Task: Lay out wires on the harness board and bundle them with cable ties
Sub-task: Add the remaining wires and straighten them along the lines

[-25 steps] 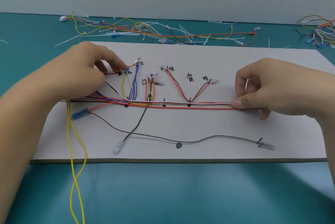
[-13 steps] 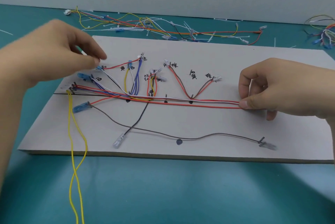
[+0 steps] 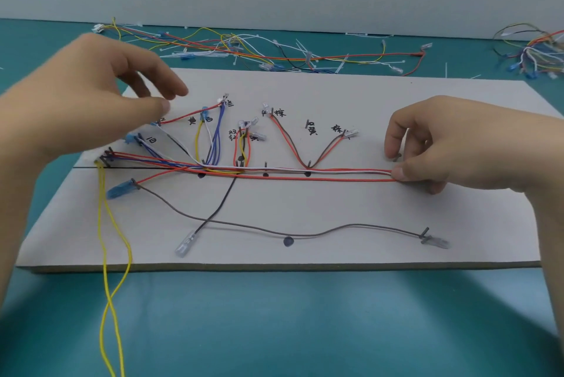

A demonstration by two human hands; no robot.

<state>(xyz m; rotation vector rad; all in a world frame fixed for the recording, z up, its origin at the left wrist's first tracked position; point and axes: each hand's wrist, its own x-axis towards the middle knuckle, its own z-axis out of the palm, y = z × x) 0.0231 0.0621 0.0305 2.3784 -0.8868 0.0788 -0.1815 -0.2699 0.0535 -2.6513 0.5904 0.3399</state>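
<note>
- Right hand pinches red and white wires on the board.
- Left hand hovers above — fingers loosely spread, holding nothing.

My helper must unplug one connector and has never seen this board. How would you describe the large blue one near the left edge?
Find the grey harness board and go to its left edge, where two yellow wires hang off the front. Right of them, below the red-and-white bundle, lies the blue connector. It is the biggest blue piece there, with one red and one grey wire leaving it.
</note>
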